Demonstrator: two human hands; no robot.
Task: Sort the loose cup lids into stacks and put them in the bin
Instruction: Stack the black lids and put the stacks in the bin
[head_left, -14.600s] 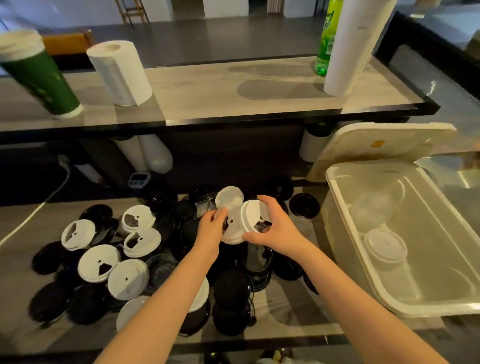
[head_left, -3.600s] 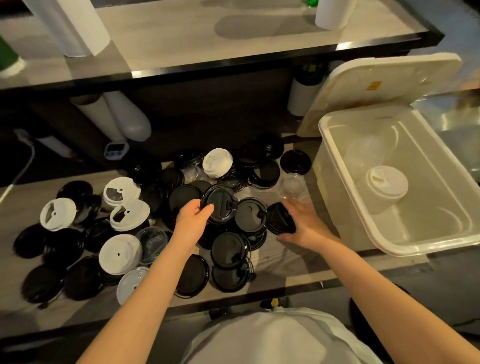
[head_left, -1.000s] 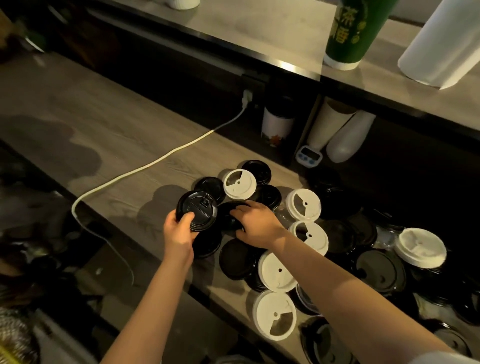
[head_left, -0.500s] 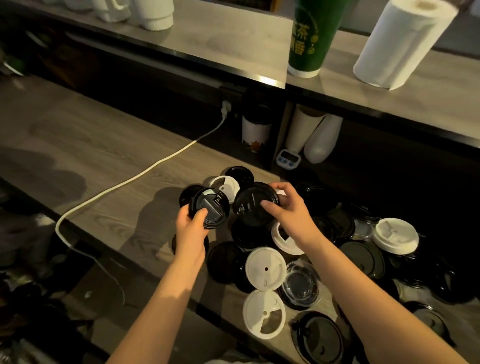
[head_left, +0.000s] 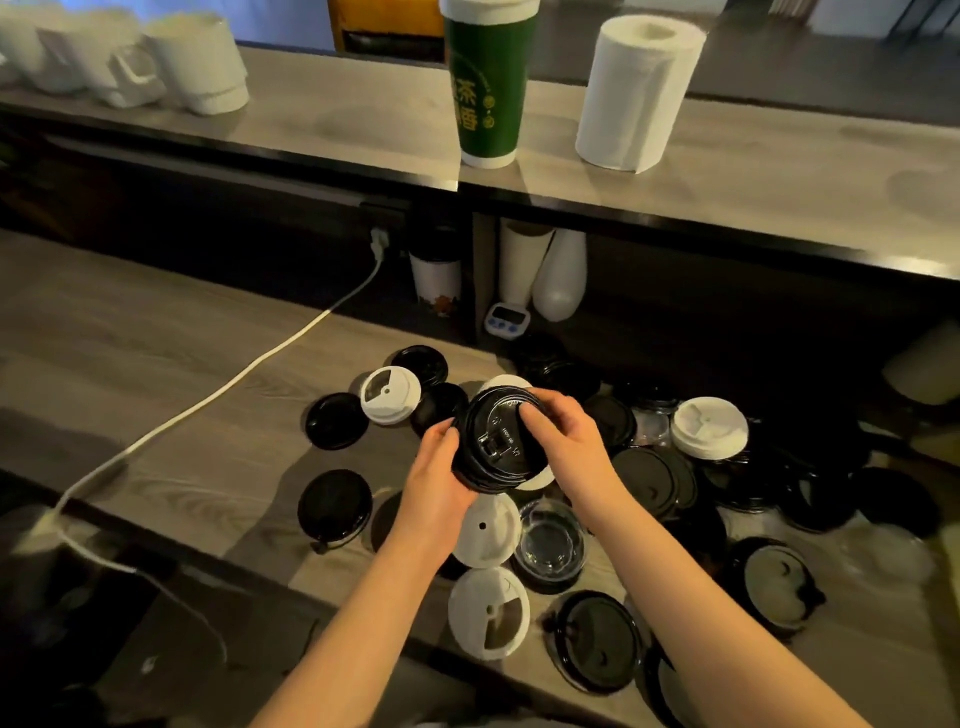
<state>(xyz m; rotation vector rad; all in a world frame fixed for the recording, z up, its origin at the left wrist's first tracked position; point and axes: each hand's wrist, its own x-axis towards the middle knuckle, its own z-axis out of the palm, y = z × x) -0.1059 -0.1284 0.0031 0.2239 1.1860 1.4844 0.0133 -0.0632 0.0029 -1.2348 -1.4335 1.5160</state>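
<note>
Moved together since a moment ago: two black lids, then one per hand, now form one black lid stack (head_left: 493, 452) between both hands. Pose: left hand (head_left: 436, 483) curled round its left edge; right hand (head_left: 569, 452) gripping the right edge, thumb on top. Stack tilted, raised above the table (head_left: 130, 332), latch tab showing. Around it, loose lids (head_left: 644, 480); farthest, green cup (head_left: 491, 83).

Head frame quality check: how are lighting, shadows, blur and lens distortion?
Head view: dim overall, upper counter brightest with glare along its front edge; arm shadows fall on the lower counter; black lids at far right merge into darkness; white cups top left look smeared; wide-angle lens elongates the forearms; the held black lid stack is sharp.
</note>
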